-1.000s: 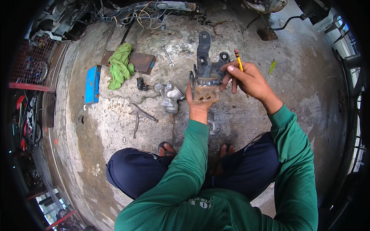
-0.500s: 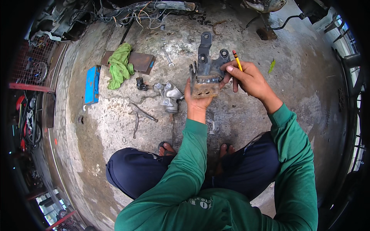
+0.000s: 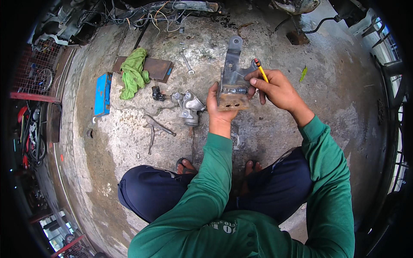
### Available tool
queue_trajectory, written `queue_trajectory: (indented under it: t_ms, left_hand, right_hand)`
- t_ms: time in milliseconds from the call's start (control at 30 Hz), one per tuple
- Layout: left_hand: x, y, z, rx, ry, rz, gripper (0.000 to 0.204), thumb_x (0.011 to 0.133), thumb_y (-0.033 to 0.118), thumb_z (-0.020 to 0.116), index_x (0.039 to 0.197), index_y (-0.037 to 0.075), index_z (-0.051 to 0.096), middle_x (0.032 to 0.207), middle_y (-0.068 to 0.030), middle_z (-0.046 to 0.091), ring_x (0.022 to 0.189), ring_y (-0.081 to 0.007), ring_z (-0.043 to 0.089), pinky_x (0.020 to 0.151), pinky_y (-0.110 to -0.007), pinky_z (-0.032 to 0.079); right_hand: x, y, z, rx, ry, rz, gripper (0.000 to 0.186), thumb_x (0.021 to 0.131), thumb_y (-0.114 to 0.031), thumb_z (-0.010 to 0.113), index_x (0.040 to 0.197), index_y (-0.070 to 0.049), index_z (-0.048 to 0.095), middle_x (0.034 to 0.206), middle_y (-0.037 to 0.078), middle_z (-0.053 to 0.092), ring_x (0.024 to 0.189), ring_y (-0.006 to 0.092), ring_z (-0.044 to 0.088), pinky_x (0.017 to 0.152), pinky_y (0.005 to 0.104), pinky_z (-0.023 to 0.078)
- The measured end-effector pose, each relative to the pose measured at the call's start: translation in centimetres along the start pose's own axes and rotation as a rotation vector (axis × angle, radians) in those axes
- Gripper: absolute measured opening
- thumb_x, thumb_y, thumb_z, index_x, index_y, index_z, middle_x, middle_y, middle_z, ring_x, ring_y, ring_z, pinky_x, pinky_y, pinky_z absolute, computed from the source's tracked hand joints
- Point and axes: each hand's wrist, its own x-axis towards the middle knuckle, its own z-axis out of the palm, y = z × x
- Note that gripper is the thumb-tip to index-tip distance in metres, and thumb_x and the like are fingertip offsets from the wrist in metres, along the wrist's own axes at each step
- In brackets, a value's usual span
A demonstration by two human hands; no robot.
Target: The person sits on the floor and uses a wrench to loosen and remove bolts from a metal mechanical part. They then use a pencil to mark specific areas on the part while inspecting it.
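Observation:
My left hand [image 3: 220, 112] is wrapped round the lower end of a dark welded metal bracket [image 3: 233, 64] with holes, a tall tab and a rusty base plate. My right hand [image 3: 277, 90] pinches a yellow pencil [image 3: 261, 70], eraser end up, beside the bracket's right lobe, with fingertips at or on the bracket. Left of the bracket on the concrete lie a silver cast-metal housing [image 3: 190, 109], a small black fitting [image 3: 157, 92] and locking pliers [image 3: 160, 127].
A blue case [image 3: 102, 94], a green rag [image 3: 133, 71] on a rusty plate [image 3: 159, 71] and a wrench [image 3: 188, 62] lie on the floor. Wires and vehicle parts [image 3: 163, 15] line the far edge. A red mesh rack [image 3: 38, 77] stands left.
The bracket has turned in my left hand, its upper tab shifting slightly right and its left side plate now more edge-on. My right hand and pencil have shifted slightly left.

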Motion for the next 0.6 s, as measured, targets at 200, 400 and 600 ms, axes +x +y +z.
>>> queue_trajectory:
  t_ms: [200,400,600]
  left_hand:
    - [-0.1,-2.3,1.9,0.245,-0.044,0.155,0.055,0.101,0.043,0.043,0.141,0.006,0.051,0.120,-0.0171,0.068,0.099,-0.0325,0.070,0.084,-0.053,0.059]
    - [0.0,-3.7,3.3,0.360,-0.024,0.290,0.061,0.109,0.057,0.033,0.141,0.007,0.047,0.111,-0.0155,0.069,0.076,-0.0253,0.069,0.067,-0.046,0.062]
    - [0.9,-2.8,1.3,0.397,0.046,0.335,0.072,0.107,0.066,0.027,0.148,0.007,0.035,0.125,-0.0185,0.065,0.094,-0.0282,0.070,0.081,-0.045,0.062]
  right_hand:
    - [0.0,0.4,0.8,0.042,-0.035,0.025,0.036,0.098,-0.027,0.074,0.110,0.006,0.067,0.079,0.006,0.069,0.057,0.0112,0.062,0.050,0.0271,0.049]
    - [0.0,0.5,0.5,0.050,0.041,0.114,0.019,0.099,-0.015,0.069,0.098,0.004,0.066,0.074,0.006,0.067,0.051,0.0125,0.060,0.048,0.0280,0.047]
    - [-0.1,0.3,0.6,0.000,0.059,0.022,0.020,0.100,-0.017,0.068,0.100,0.003,0.066,0.074,0.005,0.065,0.053,0.0117,0.060,0.048,0.0280,0.047]
